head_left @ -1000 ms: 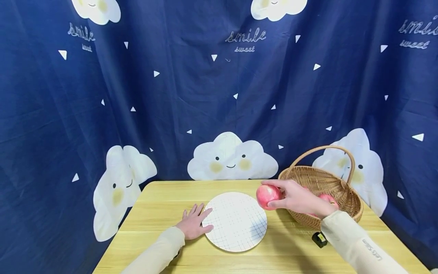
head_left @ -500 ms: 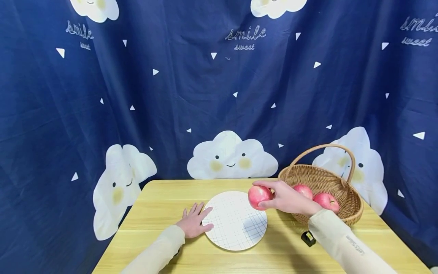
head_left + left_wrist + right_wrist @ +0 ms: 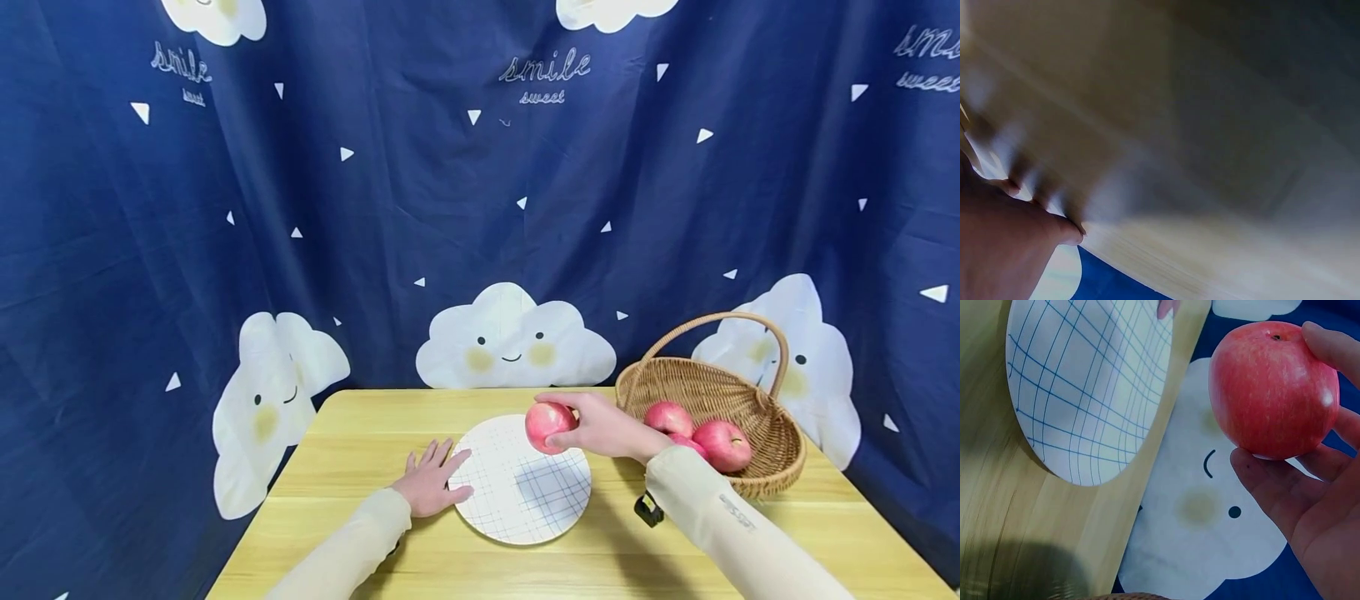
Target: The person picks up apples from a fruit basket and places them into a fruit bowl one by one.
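A red apple [image 3: 550,427] is gripped by my right hand [image 3: 600,425], between thumb and fingers, above the right part of a round white plate with a blue grid [image 3: 517,500]. The right wrist view shows the apple [image 3: 1272,390] close up, with fingers curled round its side. My left hand [image 3: 429,486] lies with fingers spread at the plate's left rim, its thumb and forefinger reaching the edge. In the left wrist view the left hand [image 3: 1010,234] is dark and partly cut off.
At the right a wicker basket [image 3: 697,383] with a tall handle holds several red apples [image 3: 722,446]. The wooden table [image 3: 375,417] ends at a dark blue curtain [image 3: 420,183] printed with clouds. A small black wrist device [image 3: 648,510] sits under the right forearm.
My right hand has carried the apple leftward from beside the basket to over the plate. The apples in the basket have come into fuller view. The left hand stays at the plate's rim.
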Tool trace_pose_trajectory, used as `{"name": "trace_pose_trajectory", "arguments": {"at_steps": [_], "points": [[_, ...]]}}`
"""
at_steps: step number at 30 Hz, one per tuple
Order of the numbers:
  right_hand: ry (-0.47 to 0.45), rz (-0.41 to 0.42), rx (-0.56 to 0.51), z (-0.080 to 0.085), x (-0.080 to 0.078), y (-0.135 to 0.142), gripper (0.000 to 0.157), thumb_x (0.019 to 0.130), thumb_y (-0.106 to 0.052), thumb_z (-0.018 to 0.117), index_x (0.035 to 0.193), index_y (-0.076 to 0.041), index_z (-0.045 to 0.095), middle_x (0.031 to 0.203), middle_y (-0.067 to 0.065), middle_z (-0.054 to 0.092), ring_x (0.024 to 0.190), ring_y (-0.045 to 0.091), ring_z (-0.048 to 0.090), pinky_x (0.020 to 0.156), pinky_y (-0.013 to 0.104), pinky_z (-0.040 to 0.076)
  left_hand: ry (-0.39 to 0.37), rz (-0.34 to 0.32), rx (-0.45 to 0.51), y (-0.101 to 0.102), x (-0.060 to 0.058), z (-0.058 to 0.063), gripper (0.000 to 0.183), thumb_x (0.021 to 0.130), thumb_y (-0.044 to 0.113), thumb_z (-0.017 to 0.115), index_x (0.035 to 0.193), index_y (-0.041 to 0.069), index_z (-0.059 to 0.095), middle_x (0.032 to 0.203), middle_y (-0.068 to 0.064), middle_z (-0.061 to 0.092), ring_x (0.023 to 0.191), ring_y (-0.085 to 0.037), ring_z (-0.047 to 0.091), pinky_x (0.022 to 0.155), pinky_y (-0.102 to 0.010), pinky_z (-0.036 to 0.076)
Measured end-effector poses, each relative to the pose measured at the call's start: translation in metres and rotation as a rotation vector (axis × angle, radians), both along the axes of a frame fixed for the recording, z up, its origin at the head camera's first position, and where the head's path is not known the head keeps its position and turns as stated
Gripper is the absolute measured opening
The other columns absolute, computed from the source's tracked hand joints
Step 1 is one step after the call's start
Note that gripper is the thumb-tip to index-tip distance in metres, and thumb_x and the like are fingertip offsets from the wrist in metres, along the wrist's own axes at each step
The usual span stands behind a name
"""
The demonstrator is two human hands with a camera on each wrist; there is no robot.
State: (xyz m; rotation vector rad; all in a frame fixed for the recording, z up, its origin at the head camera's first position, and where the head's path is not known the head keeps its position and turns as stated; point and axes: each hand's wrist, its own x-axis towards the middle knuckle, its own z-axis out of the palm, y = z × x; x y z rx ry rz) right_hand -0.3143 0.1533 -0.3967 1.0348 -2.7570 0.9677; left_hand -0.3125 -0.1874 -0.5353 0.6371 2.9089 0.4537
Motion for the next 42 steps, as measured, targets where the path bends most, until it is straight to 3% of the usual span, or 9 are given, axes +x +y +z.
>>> {"name": "trace_pose_trajectory", "arguments": {"at_steps": [11, 19, 29, 35, 42], "points": [[-0.054, -0.004, 0.000, -0.015, -0.020, -0.021, 0.067, 0.083, -0.026, 0.083, 0.143, -0.013, 0.057, 0.130, 0.001, 0.067, 0.115, 0.017, 0.062, 0.100, 0.041, 0.051, -0.001, 0.015, -0.002, 0.000, -0.001, -0.002, 0.075, 0.097, 0.066, 0.045, 0.160, 0.027, 0.030, 0.167, -0.018, 0.018, 0.153, -0.046, 0.012, 0.114, -0.075, 0.008], [-0.050, -0.007, 0.007, -0.027, -0.033, -0.034, 0.066, 0.082, -0.024, 0.083, 0.141, -0.012, 0.058, 0.122, 0.000, 0.070, 0.108, 0.012, 0.064, 0.097, 0.037, 0.052, 0.012, -0.010, 0.010, 0.004, -0.003, 0.005, 0.076, 0.097, 0.064, 0.047, 0.159, 0.023, 0.031, 0.166, -0.022, 0.020, 0.151, -0.051, 0.013, 0.113, -0.077, 0.008], [-0.061, 0.011, -0.022, -0.045, -0.046, -0.051, 0.066, 0.083, -0.019, 0.083, 0.142, -0.007, 0.057, 0.128, 0.008, 0.068, 0.113, 0.020, 0.065, 0.099, 0.041, 0.052, -0.006, 0.010, -0.015, 0.003, -0.001, 0.002, 0.077, 0.097, 0.067, 0.045, 0.160, 0.025, 0.031, 0.167, -0.019, 0.018, 0.153, -0.047, 0.013, 0.114, -0.075, 0.010], [-0.097, -0.031, -0.051, -0.052, -0.051, -0.057, 0.064, 0.081, -0.015, 0.083, 0.140, -0.008, 0.058, 0.125, 0.010, 0.069, 0.110, 0.020, 0.065, 0.098, 0.041, 0.052, -0.004, 0.014, -0.006, 0.002, -0.003, -0.004, 0.077, 0.096, 0.068, 0.044, 0.160, 0.026, 0.030, 0.167, -0.018, 0.017, 0.153, -0.046, 0.011, 0.114, -0.075, 0.009], [-0.097, -0.044, -0.014, -0.058, -0.057, -0.066, 0.065, 0.082, -0.019, 0.083, 0.141, -0.006, 0.058, 0.124, 0.009, 0.070, 0.110, 0.021, 0.065, 0.098, 0.043, 0.052, 0.010, 0.015, -0.010, 0.002, -0.006, -0.008, 0.080, 0.095, 0.073, 0.042, 0.160, 0.027, 0.030, 0.167, -0.017, 0.018, 0.153, -0.046, 0.012, 0.114, -0.075, 0.010]]}}
